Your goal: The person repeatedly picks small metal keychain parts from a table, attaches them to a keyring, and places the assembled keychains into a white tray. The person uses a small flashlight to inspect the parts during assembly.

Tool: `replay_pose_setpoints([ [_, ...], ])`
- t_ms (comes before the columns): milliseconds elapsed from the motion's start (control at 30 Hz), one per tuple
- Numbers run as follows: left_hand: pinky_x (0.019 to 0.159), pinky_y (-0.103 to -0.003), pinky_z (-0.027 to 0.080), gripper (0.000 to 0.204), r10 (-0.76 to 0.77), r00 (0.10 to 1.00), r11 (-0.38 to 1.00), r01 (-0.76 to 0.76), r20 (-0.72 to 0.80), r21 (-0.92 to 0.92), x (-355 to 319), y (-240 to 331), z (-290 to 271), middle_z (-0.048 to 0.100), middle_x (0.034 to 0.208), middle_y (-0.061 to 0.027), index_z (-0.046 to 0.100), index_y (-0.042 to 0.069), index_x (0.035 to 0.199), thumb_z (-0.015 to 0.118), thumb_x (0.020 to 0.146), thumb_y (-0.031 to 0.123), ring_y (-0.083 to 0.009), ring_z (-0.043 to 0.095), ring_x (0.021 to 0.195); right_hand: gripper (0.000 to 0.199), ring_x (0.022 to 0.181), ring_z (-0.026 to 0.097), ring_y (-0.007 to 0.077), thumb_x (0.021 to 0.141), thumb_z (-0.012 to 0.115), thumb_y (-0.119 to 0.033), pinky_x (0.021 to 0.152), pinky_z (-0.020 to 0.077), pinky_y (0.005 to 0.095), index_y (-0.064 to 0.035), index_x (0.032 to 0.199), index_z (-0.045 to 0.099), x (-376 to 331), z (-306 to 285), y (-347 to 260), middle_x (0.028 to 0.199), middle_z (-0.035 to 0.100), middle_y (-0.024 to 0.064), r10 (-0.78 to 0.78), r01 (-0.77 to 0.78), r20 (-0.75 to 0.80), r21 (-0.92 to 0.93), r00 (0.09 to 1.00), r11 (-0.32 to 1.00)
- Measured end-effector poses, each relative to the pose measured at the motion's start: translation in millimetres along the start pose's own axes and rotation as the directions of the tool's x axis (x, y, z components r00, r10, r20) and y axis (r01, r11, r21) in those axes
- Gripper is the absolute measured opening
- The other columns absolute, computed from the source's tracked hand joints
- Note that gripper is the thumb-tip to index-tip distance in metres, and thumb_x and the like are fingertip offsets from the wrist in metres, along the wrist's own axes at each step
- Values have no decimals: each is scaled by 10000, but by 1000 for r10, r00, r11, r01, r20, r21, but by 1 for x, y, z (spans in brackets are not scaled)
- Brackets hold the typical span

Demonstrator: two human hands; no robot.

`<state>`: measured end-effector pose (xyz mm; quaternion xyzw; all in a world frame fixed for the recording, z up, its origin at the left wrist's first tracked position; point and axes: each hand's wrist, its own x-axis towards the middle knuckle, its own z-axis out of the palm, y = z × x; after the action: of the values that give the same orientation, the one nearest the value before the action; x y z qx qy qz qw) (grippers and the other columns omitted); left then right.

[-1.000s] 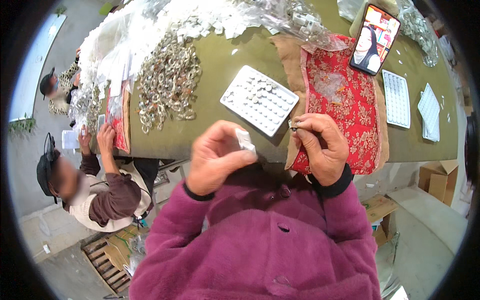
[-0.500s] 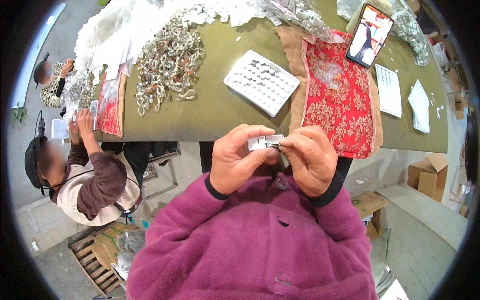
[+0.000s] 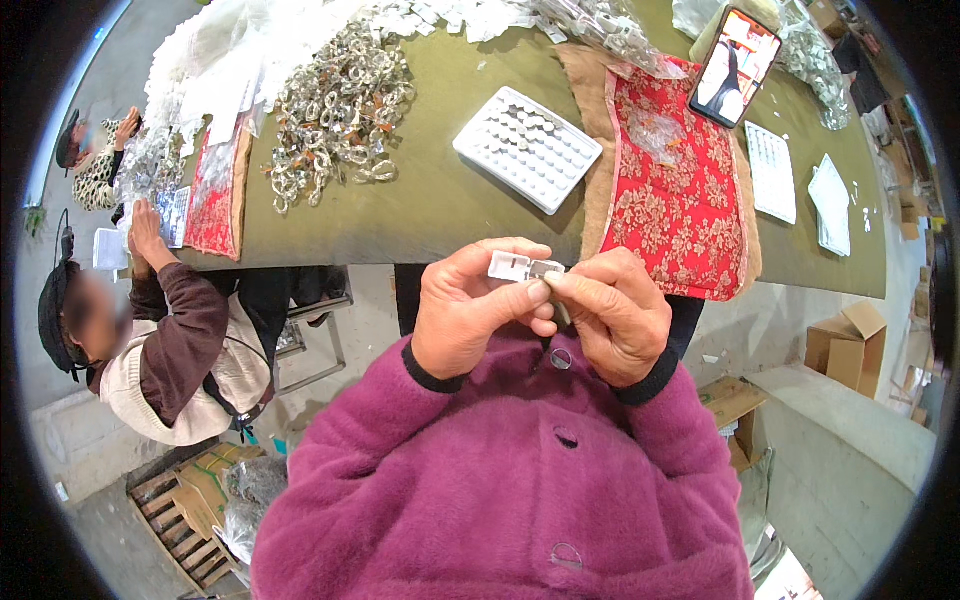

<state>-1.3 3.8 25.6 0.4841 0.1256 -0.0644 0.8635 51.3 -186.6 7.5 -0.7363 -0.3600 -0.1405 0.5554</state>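
A small white plastic case [image 3: 508, 265] with its lid swung out is held at the table's near edge, in front of my purple sleeves. My left hand [image 3: 455, 315] is closed round it, with the thumb along its near side. The fingers of my right hand [image 3: 618, 318] pinch together at the case's right end. Whatever they grip there is covered by the fingertips, apart from a small greyish bit. Beyond the hands lies a white tray [image 3: 572, 172] bearing rows of small round pieces, several of them loose on top.
A red floral cloth [image 3: 685, 220] lies right of the tray, with a phone [image 3: 735, 68] propped behind it. A heap of clear and metallic loops [image 3: 340, 110] is at the left. White trays [image 3: 770, 172] lie far right. A co-worker [image 3: 170, 350] sits at the left.
The right thumb and fingers have shifted a little left, over the case's right part. The view has tilted slightly. The co-worker's hands have changed position.
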Motion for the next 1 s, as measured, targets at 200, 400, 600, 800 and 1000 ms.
replay_pose_setpoints([
  [200,669,-340,673,344,-43,998,996,39,-44,-75,-1,-4,-4,760,1052,-153,664,-50,1280,732,943,-62,-194,753,791,305,810,702,297,809,802,80,704,566,390,1,1085,698,-3,5,-4,935,713,133,34,-36,-40,-48,999,998],
  [400,753,-319,679,309,198,980,968,-191,-24,166,-7,-8,0,725,1001,-87,683,-61,1243,736,941,-96,-178,747,855,268,758,659,317,797,744,91,679,541,400,-6,1025,641,-2,7,-8,900,658,138,63,-63,-3,-100,998,993],
  [600,672,-324,559,357,676,653,261,-647,342,717,-6,-5,-5,682,931,-118,780,29,1113,846,778,-76,-244,686,769,250,757,651,311,814,752,65,678,535,394,-9,1020,632,-2,10,-10,882,636,137,136,-135,21,-53,990,989],
  [800,690,-299,625,297,362,929,899,-369,73,234,-12,-7,-7,713,956,-89,701,-28,1203,786,920,-47,-168,719,799,179,763,651,231,907,760,10,674,519,345,-4,1037,637,-8,8,-10,880,631,113,308,-312,64,54,949,949],
  [1000,681,-331,673,300,50,998,998,-49,28,-30,-8,-6,-16,740,1036,-132,641,-41,1264,731,980,-3,-205,758,836,137,763,621,133,952,753,-25,669,492,288,-6,1040,649,-17,7,-15,887,638,67,548,-558,137,352,825,752],
])
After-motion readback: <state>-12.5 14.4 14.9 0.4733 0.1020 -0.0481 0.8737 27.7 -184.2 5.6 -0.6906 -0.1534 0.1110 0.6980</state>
